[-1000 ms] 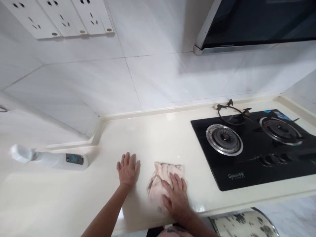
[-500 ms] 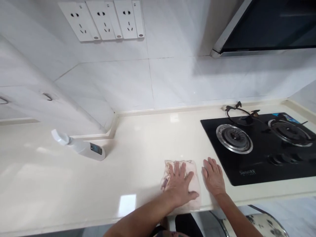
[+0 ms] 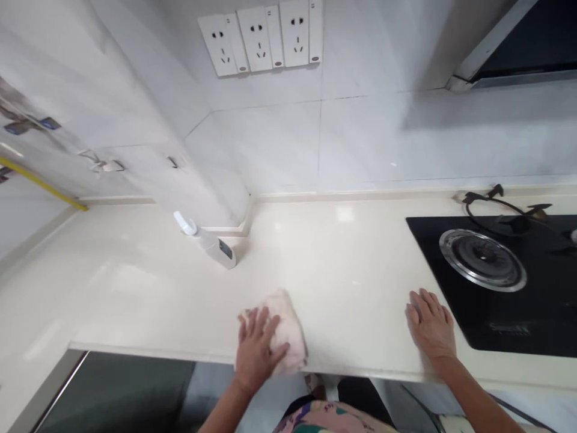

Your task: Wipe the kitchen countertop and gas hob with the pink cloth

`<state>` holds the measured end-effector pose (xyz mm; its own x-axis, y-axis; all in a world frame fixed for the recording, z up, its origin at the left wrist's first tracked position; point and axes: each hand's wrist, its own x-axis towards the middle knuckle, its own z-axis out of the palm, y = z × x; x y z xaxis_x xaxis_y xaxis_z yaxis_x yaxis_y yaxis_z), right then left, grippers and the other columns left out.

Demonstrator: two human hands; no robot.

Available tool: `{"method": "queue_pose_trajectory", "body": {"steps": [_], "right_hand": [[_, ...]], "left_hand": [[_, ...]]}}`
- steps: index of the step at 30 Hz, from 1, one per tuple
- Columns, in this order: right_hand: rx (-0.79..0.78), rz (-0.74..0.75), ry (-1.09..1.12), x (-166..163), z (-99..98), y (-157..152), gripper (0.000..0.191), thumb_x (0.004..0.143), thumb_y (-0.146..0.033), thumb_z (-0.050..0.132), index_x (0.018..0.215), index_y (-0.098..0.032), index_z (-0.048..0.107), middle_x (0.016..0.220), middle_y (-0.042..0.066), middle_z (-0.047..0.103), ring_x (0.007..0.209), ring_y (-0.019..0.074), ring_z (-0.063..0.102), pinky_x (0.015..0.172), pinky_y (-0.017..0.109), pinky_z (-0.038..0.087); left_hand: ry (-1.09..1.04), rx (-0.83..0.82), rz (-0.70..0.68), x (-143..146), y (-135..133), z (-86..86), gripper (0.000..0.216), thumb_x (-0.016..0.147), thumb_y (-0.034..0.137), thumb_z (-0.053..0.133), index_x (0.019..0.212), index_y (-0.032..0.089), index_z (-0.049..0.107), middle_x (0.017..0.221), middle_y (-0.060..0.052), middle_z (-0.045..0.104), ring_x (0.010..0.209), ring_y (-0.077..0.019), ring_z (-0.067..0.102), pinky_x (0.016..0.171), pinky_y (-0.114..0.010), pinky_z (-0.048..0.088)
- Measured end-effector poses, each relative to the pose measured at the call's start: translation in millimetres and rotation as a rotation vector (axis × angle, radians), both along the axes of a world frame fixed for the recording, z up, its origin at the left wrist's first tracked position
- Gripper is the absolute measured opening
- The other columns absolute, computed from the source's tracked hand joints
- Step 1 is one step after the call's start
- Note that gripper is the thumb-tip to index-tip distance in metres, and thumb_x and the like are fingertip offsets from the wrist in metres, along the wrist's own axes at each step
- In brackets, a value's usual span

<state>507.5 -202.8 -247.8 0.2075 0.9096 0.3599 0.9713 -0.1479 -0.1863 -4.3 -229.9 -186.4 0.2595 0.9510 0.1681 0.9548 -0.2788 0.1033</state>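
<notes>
My left hand (image 3: 258, 350) lies flat with fingers spread on a pale pink cloth (image 3: 288, 331), pressing it to the cream countertop (image 3: 342, 288) near the front edge. Part of the cloth is hidden under the palm. My right hand (image 3: 430, 325) rests palm down on the bare counter, just left of the black gas stove (image 3: 505, 319), and holds nothing. A white spray bottle (image 3: 211, 245) stands farther back to the left, apart from both hands.
Behind the counter rises a tiled wall with sockets (image 3: 261, 39). A wall corner (image 3: 216, 198) juts out beside the bottle. A pan support (image 3: 496, 210) sits at the stove's back, with a range hood (image 3: 527, 51) above. Below the front edge, at left, is a dark panel (image 3: 121, 391).
My left hand has slid the cloth leftward along the counter. My right hand stays beside the stove. The view has turned left, bringing more of the left counter into sight.
</notes>
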Motion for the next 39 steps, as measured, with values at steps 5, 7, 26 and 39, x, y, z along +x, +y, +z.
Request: {"method": "queue_pose_trajectory", "body": {"steps": [5, 7, 26, 39], "right_hand": [[-0.016, -0.002, 0.038, 2.0, 0.1, -1.6, 0.058, 0.102, -0.049, 0.030, 0.138, -0.016, 0.060, 0.155, 0.017, 0.053, 0.149, 0.0315, 0.041, 0.122, 0.055, 0.030], [-0.033, -0.003, 0.047, 2.4, -0.3, -1.4, 0.058, 0.102, -0.049, 0.031, 0.139, -0.016, 0.060, 0.155, 0.017, 0.053, 0.149, 0.0322, 0.040, 0.121, 0.056, 0.030], [-0.037, -0.029, -0.036, -2.0, 0.4, -0.5, 0.057, 0.104, -0.047, 0.026, 0.138, -0.015, 0.061, 0.155, 0.014, 0.053, 0.150, 0.0282, 0.039, 0.122, 0.050, 0.028], [-0.019, -0.016, -0.051, -2.0, -3.1, 1.1, 0.052, 0.103, -0.043, 0.031, 0.138, -0.017, 0.059, 0.153, 0.015, 0.055, 0.149, 0.0294, 0.040, 0.121, 0.054, 0.031]], "left_hand": [[0.053, -0.004, 0.286, -46.7, -14.5, 7.4, 0.063, 0.088, 0.056, 0.064, 0.145, 0.029, 0.059, 0.161, -0.014, 0.048, 0.153, -0.0419, 0.034, 0.122, -0.062, 0.026], [0.041, 0.008, 0.192, -33.9, -20.9, 2.0, 0.071, 0.084, 0.063, 0.068, 0.146, 0.030, 0.058, 0.160, -0.015, 0.049, 0.153, -0.0460, 0.031, 0.122, -0.068, 0.022], [-0.056, -0.296, -0.543, 117.3, -17.8, -3.2, 0.091, 0.081, 0.062, 0.073, 0.159, 0.044, 0.031, 0.173, -0.006, 0.029, 0.159, -0.0448, 0.018, 0.124, -0.076, 0.015], [0.157, 0.120, -0.048, -88.7, -29.5, -10.2, 0.109, 0.064, 0.090, 0.068, 0.153, 0.030, 0.050, 0.161, -0.020, 0.046, 0.152, -0.0492, 0.032, 0.120, -0.065, 0.023]]}}
